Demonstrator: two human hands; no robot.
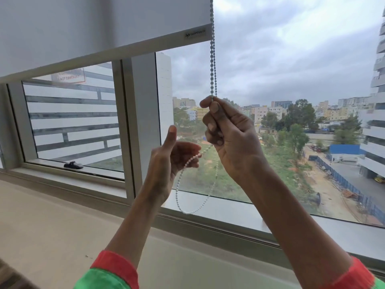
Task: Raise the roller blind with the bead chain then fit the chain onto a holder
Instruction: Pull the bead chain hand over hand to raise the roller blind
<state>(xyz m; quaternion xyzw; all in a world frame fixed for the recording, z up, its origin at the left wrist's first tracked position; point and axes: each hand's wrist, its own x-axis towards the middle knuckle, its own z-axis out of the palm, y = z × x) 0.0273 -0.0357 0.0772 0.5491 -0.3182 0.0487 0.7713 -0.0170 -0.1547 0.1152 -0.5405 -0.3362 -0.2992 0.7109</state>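
A white roller blind covers the upper left of the window, its bottom bar slanting across the view. The white bead chain hangs down the blind's right edge. My right hand is shut on both strands of the chain at about mid height. Below it the chain droops in a loose loop toward the sill. My left hand is lower and to the left, thumb up and fingers curled, with one strand of the loop lying across its fingertips. No chain holder is visible.
A grey window frame post stands just left of my hands. A black window latch sits on the lower left frame. The beige sill runs below. Buildings and trees lie beyond the glass.
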